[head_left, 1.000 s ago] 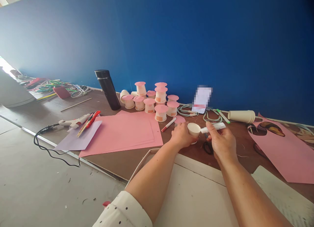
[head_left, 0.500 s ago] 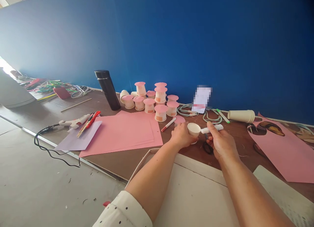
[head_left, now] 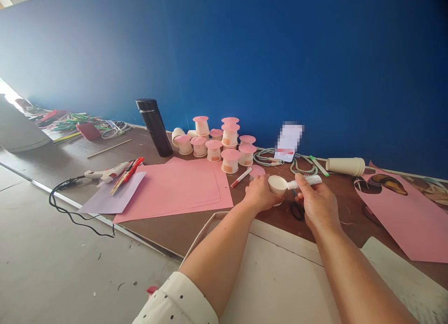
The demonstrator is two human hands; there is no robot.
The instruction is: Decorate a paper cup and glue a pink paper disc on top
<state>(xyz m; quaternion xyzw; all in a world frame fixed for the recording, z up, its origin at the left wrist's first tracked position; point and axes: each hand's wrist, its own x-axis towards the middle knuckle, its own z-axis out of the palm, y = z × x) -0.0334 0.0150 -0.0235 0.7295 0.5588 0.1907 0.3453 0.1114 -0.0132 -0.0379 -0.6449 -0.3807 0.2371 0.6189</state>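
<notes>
My left hand (head_left: 258, 194) is closed around a small white paper cup (head_left: 277, 184), tilted so its open mouth faces me. My right hand (head_left: 314, 202) pinches a white glue stick (head_left: 305, 181) lying sideways, its tip touching the cup's rim. Both hands hover just above the brown table (head_left: 168, 226). Black scissors (head_left: 297, 210) lie under my right hand. A pink paper disc (head_left: 256, 170) and a red marker (head_left: 241, 177) rest just beyond my left hand.
Several pink-topped paper cups (head_left: 224, 144) cluster at the back by a black flask (head_left: 154, 127). Pink paper sheets (head_left: 175, 189), a glue gun (head_left: 105, 174) with cable and a red cutter (head_left: 129, 169) lie left. A cup stack (head_left: 345, 166), cords (head_left: 269, 157) and more pink paper (head_left: 406, 217) lie right.
The glue stick's tip has shifted slightly along the cup rim; my hands have barely moved.
</notes>
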